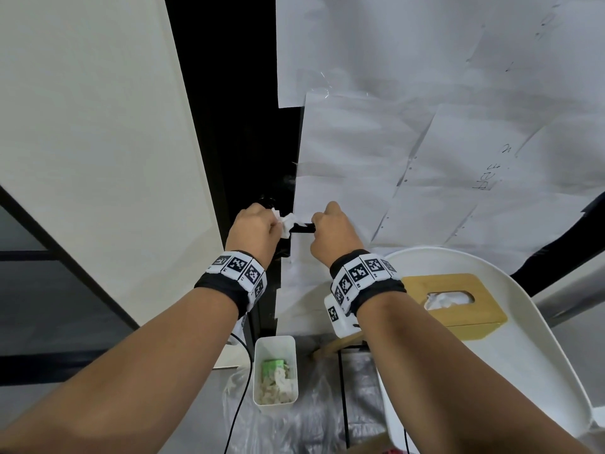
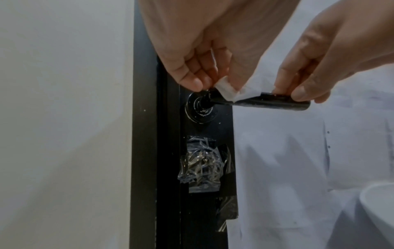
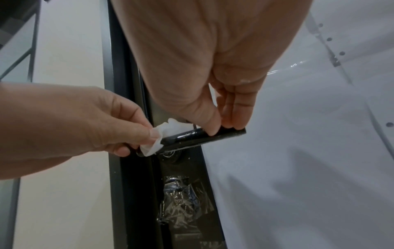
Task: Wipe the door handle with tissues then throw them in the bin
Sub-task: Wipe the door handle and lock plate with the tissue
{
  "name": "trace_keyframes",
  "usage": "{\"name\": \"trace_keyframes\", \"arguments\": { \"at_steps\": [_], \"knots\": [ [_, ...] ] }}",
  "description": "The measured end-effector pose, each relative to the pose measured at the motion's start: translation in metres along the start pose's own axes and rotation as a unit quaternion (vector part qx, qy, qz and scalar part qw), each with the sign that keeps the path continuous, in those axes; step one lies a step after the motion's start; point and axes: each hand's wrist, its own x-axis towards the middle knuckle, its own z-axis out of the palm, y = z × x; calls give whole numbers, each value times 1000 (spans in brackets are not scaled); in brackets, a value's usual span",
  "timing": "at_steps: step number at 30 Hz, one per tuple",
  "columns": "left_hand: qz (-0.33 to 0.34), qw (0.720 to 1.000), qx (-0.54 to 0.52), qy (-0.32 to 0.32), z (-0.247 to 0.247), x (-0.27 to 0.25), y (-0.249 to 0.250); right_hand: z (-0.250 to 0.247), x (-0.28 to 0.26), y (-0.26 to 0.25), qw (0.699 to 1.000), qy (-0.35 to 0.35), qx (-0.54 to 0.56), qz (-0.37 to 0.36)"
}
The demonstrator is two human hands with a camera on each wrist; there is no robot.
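A black lever door handle (image 1: 302,228) (image 2: 270,102) (image 3: 187,137) sticks out from the dark edge of the door. My left hand (image 1: 258,229) (image 2: 204,82) (image 3: 127,134) pinches a crumpled white tissue (image 1: 288,224) (image 2: 232,91) (image 3: 162,136) and presses it over the handle near its round base. My right hand (image 1: 327,224) (image 2: 302,91) (image 3: 221,124) pinches the free end of the handle between thumb and fingers. A small white bin (image 1: 275,342) holding used tissues and something green stands on the floor below.
A wooden tissue box (image 1: 458,303) lies on a white chair seat (image 1: 510,355) at the right. The door face (image 1: 425,142) is covered with taped white paper. Clear tape covers the lock area (image 2: 202,166) under the handle. A plastic sheet lies on the floor.
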Motion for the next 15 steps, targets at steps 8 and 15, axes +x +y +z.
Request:
{"name": "trace_keyframes", "arguments": {
  "at_steps": [8,15],
  "knots": [
    [-58,997,-34,34,-8,-2,-8,0,-3,-3,1000,-2,0,11],
    [-154,987,-34,-25,-9,-3,-4,-1,-2,1,1000,5,-16,7]
  ]
}}
